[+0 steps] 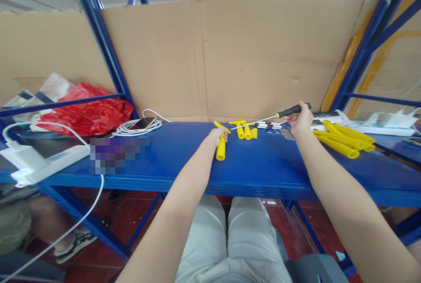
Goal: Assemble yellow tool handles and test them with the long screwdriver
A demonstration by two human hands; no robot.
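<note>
My left hand is closed around a yellow plastic tube piece whose round open end points toward me. In my right hand is a long screwdriver with a black and yellow handle. Its thin metal shaft runs leftward, and the tip meets the upper part of the yellow piece beside my left fingers; the exact contact is too small to tell. Just right of that hand lie more yellow T-shaped pieces. Small metal bits are scattered near my right hand.
Several yellow tubes lie at the right on the blue shelf. A coiled white cable, red plastic bag and white power strip occupy the left. Cardboard and blue posts stand behind. Another person's leg shows lower left.
</note>
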